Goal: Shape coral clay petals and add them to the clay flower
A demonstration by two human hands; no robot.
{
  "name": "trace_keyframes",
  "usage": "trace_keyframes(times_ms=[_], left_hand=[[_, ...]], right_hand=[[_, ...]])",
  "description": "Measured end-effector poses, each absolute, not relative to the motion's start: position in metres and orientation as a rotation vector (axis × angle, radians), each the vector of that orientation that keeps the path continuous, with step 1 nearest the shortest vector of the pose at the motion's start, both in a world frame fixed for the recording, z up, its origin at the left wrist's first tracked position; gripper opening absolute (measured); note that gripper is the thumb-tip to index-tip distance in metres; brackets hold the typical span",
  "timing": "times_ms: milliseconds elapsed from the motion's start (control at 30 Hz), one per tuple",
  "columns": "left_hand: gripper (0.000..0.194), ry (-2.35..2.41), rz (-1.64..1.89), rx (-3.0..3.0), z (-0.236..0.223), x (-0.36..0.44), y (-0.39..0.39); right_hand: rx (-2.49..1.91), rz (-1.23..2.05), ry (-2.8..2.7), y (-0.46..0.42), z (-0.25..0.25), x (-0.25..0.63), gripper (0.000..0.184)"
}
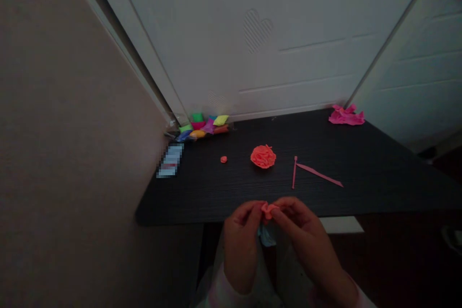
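A plain grey-brown wall (54, 130) fills the left side, meeting a smooth white panel (187, 19) with a striped heart relief (257, 31) and thin horizontal grooves. Against the panel's foot stands a black tabletop (195, 197) with fine wood-like grain. Dim light leaves the dark reddish-brown floor (404, 260) at lower right nearly black.

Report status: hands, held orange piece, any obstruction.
Left hand, right hand: both pinching orange piece. Piece looks crumpled. Ruffled orange form farther back on dark tabletop; no obstruction seen at the hands.
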State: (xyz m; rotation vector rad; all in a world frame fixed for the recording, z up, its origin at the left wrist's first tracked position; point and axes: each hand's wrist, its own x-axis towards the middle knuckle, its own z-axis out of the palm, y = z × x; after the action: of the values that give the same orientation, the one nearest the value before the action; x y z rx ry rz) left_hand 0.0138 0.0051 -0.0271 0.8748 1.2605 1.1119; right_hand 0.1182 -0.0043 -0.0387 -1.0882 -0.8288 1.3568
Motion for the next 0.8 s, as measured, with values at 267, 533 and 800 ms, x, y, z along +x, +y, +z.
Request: trace_keyframes(times_ms=[267,533,800], left_hand=[[0.008,1.087,1.079,0.801,-0.032,0.016,0.017],[0.021,1.211,1.061,0.958,-0.045,0.010,0.035],[0.021,1.244,0.937,1.328,-0.048,0.005,0.048]], right_hand=[[-1.247,1.121,-0.961,0.006,-0.051,0.122,0.012],[-1.399,1.109,-1.053,0.018,-0.063,0.126,0.019],[-1.279,1.214,-0.951,0.036,-0.068,0.128,0.027]])
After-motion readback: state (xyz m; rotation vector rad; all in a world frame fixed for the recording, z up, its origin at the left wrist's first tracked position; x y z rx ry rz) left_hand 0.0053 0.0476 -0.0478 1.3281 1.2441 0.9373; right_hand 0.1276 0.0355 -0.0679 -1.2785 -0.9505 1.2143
